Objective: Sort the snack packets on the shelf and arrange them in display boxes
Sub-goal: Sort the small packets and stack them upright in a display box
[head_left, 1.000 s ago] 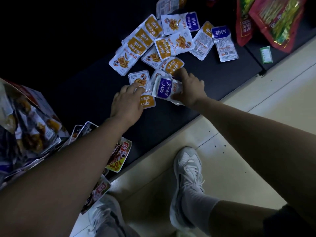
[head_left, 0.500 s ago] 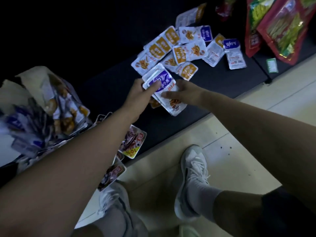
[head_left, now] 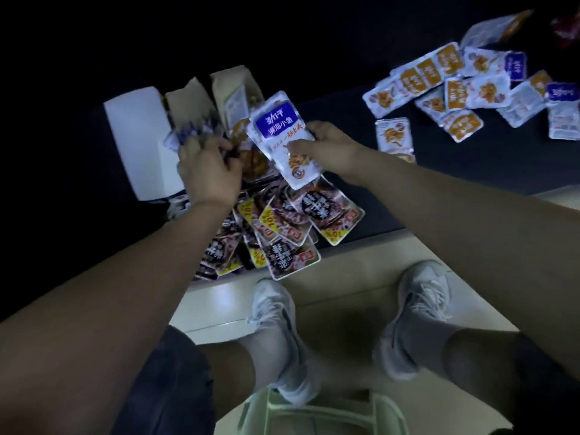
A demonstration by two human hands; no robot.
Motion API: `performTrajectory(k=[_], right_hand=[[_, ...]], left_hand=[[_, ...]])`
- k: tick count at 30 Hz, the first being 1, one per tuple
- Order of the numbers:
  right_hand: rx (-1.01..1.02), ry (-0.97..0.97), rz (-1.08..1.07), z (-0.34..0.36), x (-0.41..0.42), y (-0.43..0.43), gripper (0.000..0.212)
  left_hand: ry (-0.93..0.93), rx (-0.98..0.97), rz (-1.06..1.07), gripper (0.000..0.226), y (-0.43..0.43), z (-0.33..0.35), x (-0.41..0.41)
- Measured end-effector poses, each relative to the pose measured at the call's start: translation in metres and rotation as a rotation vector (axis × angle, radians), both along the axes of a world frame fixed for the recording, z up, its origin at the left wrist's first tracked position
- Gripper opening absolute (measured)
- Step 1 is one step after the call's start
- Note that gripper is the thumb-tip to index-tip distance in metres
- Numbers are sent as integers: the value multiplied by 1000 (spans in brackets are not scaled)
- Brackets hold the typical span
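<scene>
The work had shifted from picking to placing. 1 second before, both hands were down on the shelf among the loose orange packets. Half a second before, they held a purple-labelled stack between them. Now the view had swung left to the boxes, and the stack had come along, so this batch looked gathered and about to be filed.

The right hand alone grasped the stack, its thumb across the face and its fingers behind. The stack hung in the air just right of the boxes and above the dark packets. The left hand had let go and reached into a box. Its fingers were bent over the purple packets there, but blur hid whether it gripped them or only pressed them aside.

The stack's long axis ran on a slant, from upper left to lower right. Its purple end pointed up and left toward the boxes, and its fish-picture end pointed back toward the person. The printed face was turned up to the camera. It would probably need turning before it could slot in beside its kind.
</scene>
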State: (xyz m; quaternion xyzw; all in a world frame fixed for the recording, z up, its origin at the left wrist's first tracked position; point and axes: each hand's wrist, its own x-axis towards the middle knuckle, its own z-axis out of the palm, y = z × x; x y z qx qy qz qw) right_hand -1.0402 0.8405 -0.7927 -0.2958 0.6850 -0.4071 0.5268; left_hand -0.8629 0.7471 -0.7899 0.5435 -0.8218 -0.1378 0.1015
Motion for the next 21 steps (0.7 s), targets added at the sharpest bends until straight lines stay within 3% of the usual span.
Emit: performTrajectory(k=[2,5,11,16,21], right_hand=[[-13,44,-25,5,21,-21,38],[-53,125,-33,9,49,-49,47],[-57,332,-41,-4,90,-102,52],[-21,669,-64,-21,103,-120,48],[-107,663,-144,-30,112,-127,45]], left_hand=[[-108,2,86,42,-10,3,23],[-87,111,115,58,-27,0,48],[81,307,0,67,-47,-20,67],[201,269,-65,63,-50,-25,67],[202,245,-67,70,-51,-29,66]])
